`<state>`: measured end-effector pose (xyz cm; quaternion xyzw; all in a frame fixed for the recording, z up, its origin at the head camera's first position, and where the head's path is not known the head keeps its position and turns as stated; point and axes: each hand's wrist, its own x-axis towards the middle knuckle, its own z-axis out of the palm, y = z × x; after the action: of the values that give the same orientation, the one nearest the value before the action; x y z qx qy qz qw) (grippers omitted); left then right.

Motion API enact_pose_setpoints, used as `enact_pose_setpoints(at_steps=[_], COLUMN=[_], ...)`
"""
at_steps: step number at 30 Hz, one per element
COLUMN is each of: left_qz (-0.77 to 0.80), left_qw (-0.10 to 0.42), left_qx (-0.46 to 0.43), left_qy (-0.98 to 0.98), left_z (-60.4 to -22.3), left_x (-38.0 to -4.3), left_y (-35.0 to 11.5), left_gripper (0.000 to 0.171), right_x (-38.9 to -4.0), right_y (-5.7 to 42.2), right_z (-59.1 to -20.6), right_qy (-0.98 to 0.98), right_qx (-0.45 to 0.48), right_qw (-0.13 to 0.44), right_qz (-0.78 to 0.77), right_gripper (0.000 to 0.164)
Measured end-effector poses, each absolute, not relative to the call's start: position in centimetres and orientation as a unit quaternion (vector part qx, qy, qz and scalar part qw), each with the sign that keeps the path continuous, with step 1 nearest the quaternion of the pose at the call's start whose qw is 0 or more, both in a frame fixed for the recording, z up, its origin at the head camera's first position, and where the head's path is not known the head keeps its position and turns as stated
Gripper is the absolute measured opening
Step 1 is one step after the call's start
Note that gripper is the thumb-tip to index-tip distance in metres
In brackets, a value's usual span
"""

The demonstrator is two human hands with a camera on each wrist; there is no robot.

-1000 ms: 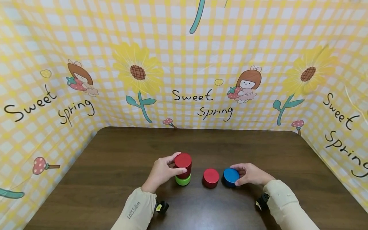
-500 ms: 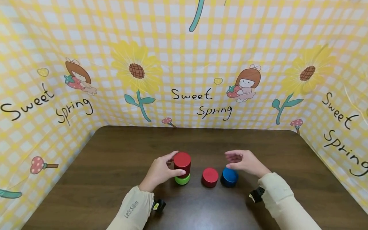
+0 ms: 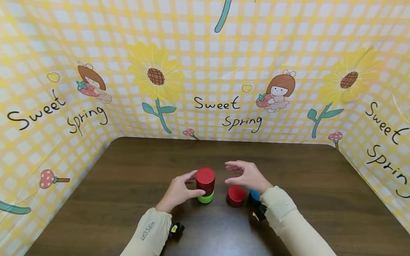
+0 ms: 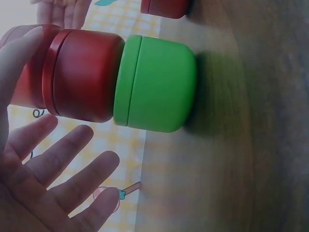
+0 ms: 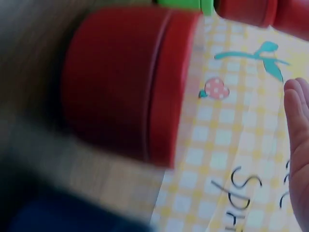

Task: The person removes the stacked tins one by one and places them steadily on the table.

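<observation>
A stack of round lidded tins stands upright: a green tin (image 4: 157,84) at the bottom, a red tin (image 4: 89,75) above it, another red tin (image 3: 205,176) on top. My left hand (image 3: 177,193) is around the upper stack from the left. In the left wrist view its thumb overlaps the top tin, and the other fingers are spread, fairly straight. My right hand (image 3: 250,174) hovers with nothing in it, fingers pointing left, above and behind a single red tin (image 3: 236,195). A blue tin (image 3: 254,196) beside that is partly hidden by the right sleeve.
The dark wooden table (image 3: 144,156) carries the tins near its middle. A yellow checked cloth (image 3: 205,64) with printed flowers and words rises behind it and on both sides. Each wrist bears a small black camera (image 3: 177,228).
My right hand has let go of the blue tin, lifted, and moved left over towards the stack. My left hand stays at the stack, its thumb drawn back slightly. The tins stay put.
</observation>
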<state>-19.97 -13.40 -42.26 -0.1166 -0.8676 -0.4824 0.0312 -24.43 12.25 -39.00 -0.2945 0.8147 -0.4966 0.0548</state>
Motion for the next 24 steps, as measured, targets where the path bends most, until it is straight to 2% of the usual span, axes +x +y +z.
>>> enact_pose_setpoints(at_steps=[6, 10, 24], left_qz=[-0.482, -0.481, -0.492], left_qw=[0.032, 0.04, 0.037], left_qx=[-0.136, -0.143, -0.131], left_qy=[-0.865, -0.864, -0.86], left_z=[-42.5, -42.7, -42.8], left_x=[-20.1, -20.1, -20.2], left_y=[-13.3, -13.1, -12.6], left_gripper=[0.065, 0.06, 0.052], right_x=[-24.3, -24.1, -23.8], right_y=[9.2, 8.0, 7.5], right_z=[-39.5, -39.8, -40.0], right_qy=[0.811, 0.804, 0.8], right_qx=[-0.337, -0.352, -0.354], right_qw=[0.042, 0.036, -0.003], right_qz=[-0.477, -0.478, -0.484], right_gripper=[0.062, 0.06, 0.053])
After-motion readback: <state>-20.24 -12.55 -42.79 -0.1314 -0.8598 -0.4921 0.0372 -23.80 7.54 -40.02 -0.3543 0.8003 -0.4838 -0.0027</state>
